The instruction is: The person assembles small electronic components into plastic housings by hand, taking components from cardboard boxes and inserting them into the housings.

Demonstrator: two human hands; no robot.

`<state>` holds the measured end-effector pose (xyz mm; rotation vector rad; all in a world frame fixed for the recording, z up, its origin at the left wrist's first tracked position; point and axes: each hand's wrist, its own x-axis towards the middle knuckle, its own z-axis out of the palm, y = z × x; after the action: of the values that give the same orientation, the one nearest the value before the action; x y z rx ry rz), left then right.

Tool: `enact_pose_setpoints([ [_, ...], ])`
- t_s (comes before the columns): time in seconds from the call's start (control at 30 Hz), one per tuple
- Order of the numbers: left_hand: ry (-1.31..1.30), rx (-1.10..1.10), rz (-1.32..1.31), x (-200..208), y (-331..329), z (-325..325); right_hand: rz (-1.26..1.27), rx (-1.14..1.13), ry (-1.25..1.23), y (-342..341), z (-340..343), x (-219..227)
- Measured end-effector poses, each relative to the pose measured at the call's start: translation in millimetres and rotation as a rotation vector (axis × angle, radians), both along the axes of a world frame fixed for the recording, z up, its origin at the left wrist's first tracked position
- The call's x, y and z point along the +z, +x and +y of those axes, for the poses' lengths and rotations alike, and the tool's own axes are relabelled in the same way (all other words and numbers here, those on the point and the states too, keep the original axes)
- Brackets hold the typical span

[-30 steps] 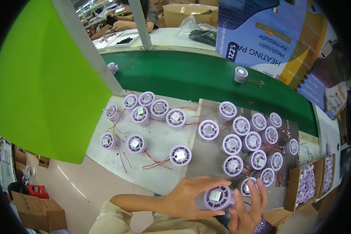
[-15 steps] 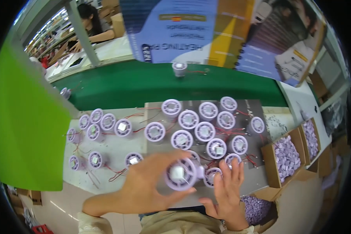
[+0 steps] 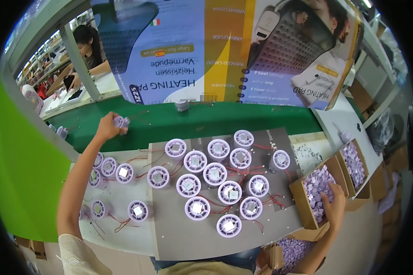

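My left hand (image 3: 107,128) is closed around a light purple round housing (image 3: 121,122) over the green belt (image 3: 156,121) at the far left. My right hand (image 3: 335,204) is at the cardboard box (image 3: 303,201) on the right, fingers apart and touching the small purple plastic pieces (image 3: 317,185) inside; whether one is between the fingers is hard to see. Several more round housings (image 3: 188,185) with slotted rims, square pale pads and thin red wires stand upright on the grey board (image 3: 179,238), and others (image 3: 137,211) on the white tabletop to its left.
Another housing (image 3: 182,106) stands on the belt beneath a hanging printed cardboard sheet (image 3: 170,46). A second box of purple pieces (image 3: 353,160) adjoins the first; more pieces (image 3: 293,252) lie below. A green panel (image 3: 23,183) borders the left. Beyond the frame, a person (image 3: 89,50) works.
My left hand has carried a housing from near my body to the belt at far left. My right hand has moved from the board's front edge to the box. The view has shifted.
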<state>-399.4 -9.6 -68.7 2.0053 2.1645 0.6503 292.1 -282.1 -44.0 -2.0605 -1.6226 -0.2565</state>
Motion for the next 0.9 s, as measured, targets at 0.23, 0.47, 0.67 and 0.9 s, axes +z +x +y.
enact_pose_setpoints([
  [0.23, 0.099, -0.434, 0.288, 32, 66, 48, -0.099, 0.112, -0.035, 10, 11, -5],
  [0.47, 0.282, -0.584, 0.414, 10, 120, 92, 0.115, 0.077, -0.049, 13, 10, -12],
  [0.67, 0.246, -0.601, 0.398, 0, 141, 101, 0.288, 0.056, -0.086, 1, 16, -15],
  [0.9, 0.097, -0.521, 0.284, 121, 185, -105, -0.131, 0.049, 0.137, -14, 12, -9],
])
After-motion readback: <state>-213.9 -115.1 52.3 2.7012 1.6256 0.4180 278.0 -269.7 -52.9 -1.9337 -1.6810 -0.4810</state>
